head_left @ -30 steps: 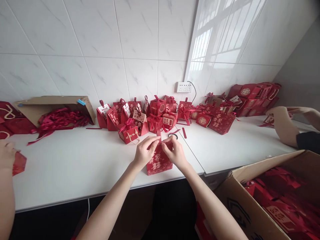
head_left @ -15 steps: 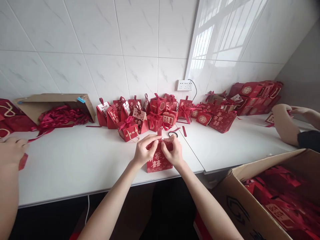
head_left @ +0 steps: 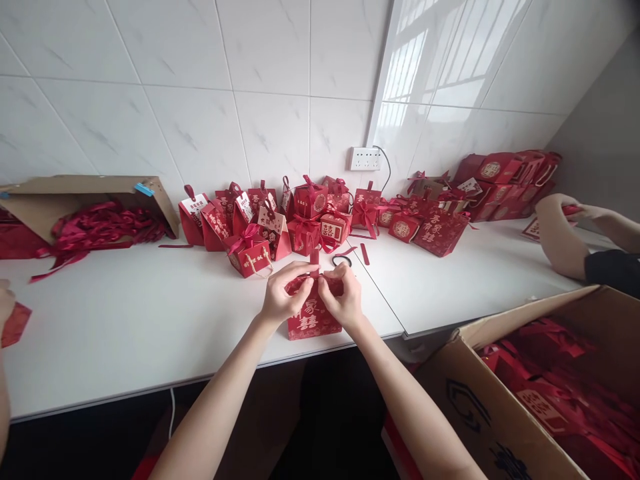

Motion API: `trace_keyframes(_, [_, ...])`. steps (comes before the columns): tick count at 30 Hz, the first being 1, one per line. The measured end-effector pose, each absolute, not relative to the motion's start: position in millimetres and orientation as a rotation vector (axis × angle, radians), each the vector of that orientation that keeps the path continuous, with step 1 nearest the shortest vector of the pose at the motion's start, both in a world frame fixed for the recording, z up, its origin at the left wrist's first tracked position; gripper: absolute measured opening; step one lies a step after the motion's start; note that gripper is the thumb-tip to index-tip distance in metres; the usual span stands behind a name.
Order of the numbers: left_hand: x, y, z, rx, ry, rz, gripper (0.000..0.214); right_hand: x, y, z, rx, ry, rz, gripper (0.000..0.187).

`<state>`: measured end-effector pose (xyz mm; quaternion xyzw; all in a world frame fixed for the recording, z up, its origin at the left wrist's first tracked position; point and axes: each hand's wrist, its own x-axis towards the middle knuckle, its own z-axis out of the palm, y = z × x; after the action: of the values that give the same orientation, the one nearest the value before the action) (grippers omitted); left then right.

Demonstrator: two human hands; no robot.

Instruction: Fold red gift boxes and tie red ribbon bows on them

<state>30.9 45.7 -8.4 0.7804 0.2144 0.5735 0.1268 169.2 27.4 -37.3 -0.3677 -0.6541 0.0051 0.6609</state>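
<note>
A red paper gift box with pale gold characters stands upright near the table's front edge. My left hand and my right hand meet at its top, thumbs and forefingers pinched. A dark red ribbon rises as a short upright strip between them. The fingers close around the ribbon at the box's top edge, and its lower part is hidden behind them. Just beyond my right hand lies a black ring-shaped band. A loose red ribbon strip lies to its right.
Several finished-looking red boxes stand along the wall. At the left, a cardboard box on its side holds red ribbons. An open carton stands at the front right. Another person's arms are at the right; a hand shows at far left.
The view has shifted a little, so things sit slightly left and higher. My hands keep their pinch at the box top. The person's hand at the left has moved mostly out of view.
</note>
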Motion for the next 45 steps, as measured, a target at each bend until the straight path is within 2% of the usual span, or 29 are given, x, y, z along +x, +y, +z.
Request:
trace_keyframes(7, [31.8,45.0,-9.0,2.240,0.615,1.662,0.022,170.1,29.9,-35.7,-0.794,-1.485,-0.017,0.012])
trace_keyframes(11, [31.2,46.1,-8.0,2.191,0.650,1.592,0.024,171.4,27.9,-39.4,-0.819,-1.490,0.081,0.010])
trace_keyframes(12, [29.5,45.5,-9.8,2.157,0.659,1.562,0.028,172.6,25.0,-42.6,-0.831,-1.491,0.141,0.011])
trace_keyframes(16, [13.0,34.8,-31.0,1.884,0.696,1.405,0.068,181.5,1.5,-62.0,-0.888,-1.426,0.531,0.044])
trace_keyframes(19, [-2.2,17.6,-51.0,1.780,0.842,1.210,0.075,191.1,-22.9,-70.9,-0.936,-1.333,0.752,0.033])
trace_keyframes(23, [-0.9,-13.7,-53.6,1.779,0.960,0.958,0.063,199.6,-54.1,-65.4,-0.916,-1.040,0.867,0.028])
trace_keyframes(27, [29.4,-49.1,-36.5,1.678,0.847,1.300,0.066,198.6,-76.6,-60.7,-0.728,-0.611,1.071,0.030])
trace_keyframes(31, [58.2,-76.4,-25.3,1.833,0.685,1.696,0.077,194.0,-89.7,-62.2,-0.611,-0.467,1.271,0.024])
trace_keyframes(35, [69.7,-83.8,-21.8,2.028,0.500,1.813,0.082,194.1,-97.2,-58.7,-0.572,-0.434,1.313,0.026])
trace_keyframes(38, [71.3,-79.6,-18.6,1.999,0.554,1.865,0.074,200.2,-104.5,-53.7,-0.632,-0.410,1.258,0.029])
trace_keyframes(40, [71.1,-74.3,-15.2,1.844,0.676,1.733,0.061,205.9,-111.2,-48.1,-0.728,-0.374,1.195,0.032])
trace_keyframes(43, [71.6,-67.2,-9.9,1.475,0.675,1.216,0.054,212.9,-121.1,-35.2,-0.838,-0.257,1.143,0.041])
trace_keyframes(45, [73.5,-65.4,-7.1,1.244,0.584,0.999,0.049,215.8,-125.4,-27.0,-0.867,-0.192,1.178,0.043])
